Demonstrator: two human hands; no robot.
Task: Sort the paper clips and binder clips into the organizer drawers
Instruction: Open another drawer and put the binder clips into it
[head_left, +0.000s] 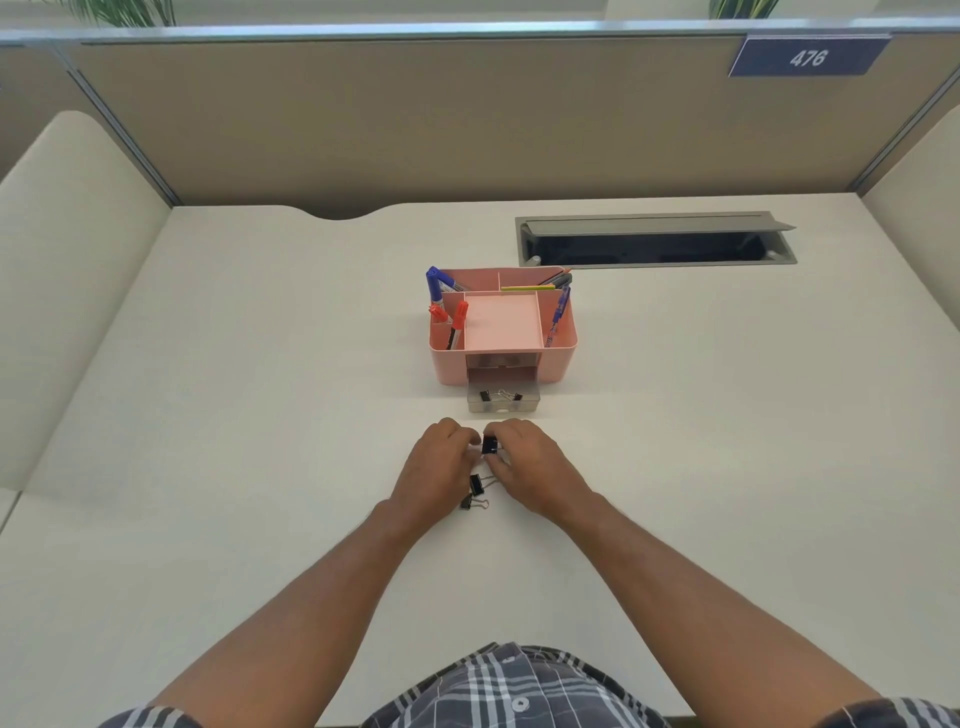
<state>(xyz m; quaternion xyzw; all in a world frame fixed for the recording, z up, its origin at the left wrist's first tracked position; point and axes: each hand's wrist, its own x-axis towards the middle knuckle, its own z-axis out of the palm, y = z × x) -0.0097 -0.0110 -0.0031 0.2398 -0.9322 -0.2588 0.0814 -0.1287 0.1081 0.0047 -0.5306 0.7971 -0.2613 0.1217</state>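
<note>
A pink desk organizer (561, 340) stands mid-desk with its clear lower drawer (503, 408) pulled out toward me; binder clips lie inside it. Just in front of the drawer my right hand (530, 470) pinches a black binder clip (489, 445) between thumb and fingers. My left hand (435, 470) sits close against it with fingers curled; whether it holds anything I cannot tell. Two more black binder clips (476, 484) (469, 502) lie on the desk between my wrists. No paper clips show.
The organizer's top compartments hold blue and red markers (439, 283), pens and a pencil. An open grey cable tray (654, 240) is set into the desk at the back right. Beige partition walls close the desk's back and sides.
</note>
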